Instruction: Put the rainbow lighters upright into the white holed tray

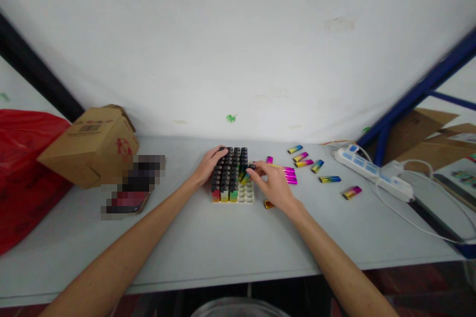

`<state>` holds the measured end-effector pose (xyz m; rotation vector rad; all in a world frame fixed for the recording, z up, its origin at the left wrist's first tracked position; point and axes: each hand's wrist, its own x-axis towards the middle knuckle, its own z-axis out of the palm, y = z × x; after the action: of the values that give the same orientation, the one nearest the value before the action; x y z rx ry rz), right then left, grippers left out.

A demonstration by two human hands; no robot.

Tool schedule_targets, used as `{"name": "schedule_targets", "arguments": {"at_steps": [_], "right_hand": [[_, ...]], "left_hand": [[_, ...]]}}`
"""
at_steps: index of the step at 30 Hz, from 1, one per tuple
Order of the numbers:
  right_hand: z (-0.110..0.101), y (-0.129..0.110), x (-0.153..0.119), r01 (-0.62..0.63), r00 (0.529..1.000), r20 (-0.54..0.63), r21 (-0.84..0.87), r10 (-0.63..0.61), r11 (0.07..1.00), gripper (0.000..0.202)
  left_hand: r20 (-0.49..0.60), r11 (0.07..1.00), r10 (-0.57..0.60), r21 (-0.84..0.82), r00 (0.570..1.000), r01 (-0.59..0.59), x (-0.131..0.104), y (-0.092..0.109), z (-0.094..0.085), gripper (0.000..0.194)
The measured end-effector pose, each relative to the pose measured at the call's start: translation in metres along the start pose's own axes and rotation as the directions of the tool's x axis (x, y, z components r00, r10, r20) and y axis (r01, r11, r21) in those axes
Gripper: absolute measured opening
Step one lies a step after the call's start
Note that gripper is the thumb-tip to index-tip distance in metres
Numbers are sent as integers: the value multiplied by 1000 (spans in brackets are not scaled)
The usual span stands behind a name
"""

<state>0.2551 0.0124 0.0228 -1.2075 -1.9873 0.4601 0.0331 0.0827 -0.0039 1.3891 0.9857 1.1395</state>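
Rows of lighters (225, 173) with black tops and shiny coloured bodies stand upright in a white tray (246, 199) with moulded slots. Vacant slots show at its near right corner. My left hand (208, 166) lies along the left side of the rows, fingers stretched toward the far corner and touching the tops. Between the thumb and fingers of my right hand (273, 183) is a single lighter (245, 176), tilted over the right part of the tray. Its lower end is hard to make out among the others.
Shiny coloured lighter bodies (330, 179) lie scattered to the right, with a magenta group (291, 175) beside my right hand. Farther right is a white power strip (374, 171) with cables. A cardboard box (92, 146), a red bag (26, 178) and a pixelated item (136, 183) occupy the left.
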Motion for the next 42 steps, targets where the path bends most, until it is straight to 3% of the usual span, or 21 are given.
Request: {"name": "schedule_targets", "arguments": {"at_steps": [4,9,13,19,24,27,29,30,32,34,36,39,42], "right_hand": [[2,5,2,70,998,13,-129,-69,989,39],[5,9,4,120,992,56,-122,-113,985,34],[4,12,6,166,983,113,-232,-143,958,34],[0,19,10,189,968,217,-298,-126,936,34],[4,2,9,142,980,192,-483,-53,864,38],[-21,4,-3,35,990,140,-462,33,886,41],[-54,21,-17,-151,984,3,-497,176,855,42],[-74,34,-26,-283,957,-108,-553,269,784,43],[-111,62,-41,-518,847,-298,-646,440,560,41],[-136,87,-50,-602,755,-339,-698,561,388,45],[-146,105,-51,-631,681,-352,-728,642,269,52],[-143,120,-43,-626,634,-324,-748,702,220,52],[-139,132,-36,-613,667,-267,-727,695,309,47]], "left_hand": [[-3,1000,-7,7,1000,7,0,0,0,33],[-3,1000,3,8,1000,-3,0,1,1,32],[8,1000,10,-15,1000,-10,0,2,1,31],[4,999,-8,-32,1000,9,0,0,0,33],[-6,999,-19,-48,1000,18,0,0,-1,31],[5,997,-38,-70,999,38,-1,0,-1,31],[12,996,-42,-74,999,43,0,-1,-1,32],[14,996,-41,-73,999,42,0,-2,-1,33],[10,997,-38,-73,999,39,0,-3,-1,33],[6,996,-37,-78,999,37,1,-4,-1,33],[4,995,-39,-86,999,40,1,-3,-1,32],[5,995,-37,-89,999,37,0,-2,-1,31],[11,995,-37,-88,999,38,0,-2,-1,32]]}}
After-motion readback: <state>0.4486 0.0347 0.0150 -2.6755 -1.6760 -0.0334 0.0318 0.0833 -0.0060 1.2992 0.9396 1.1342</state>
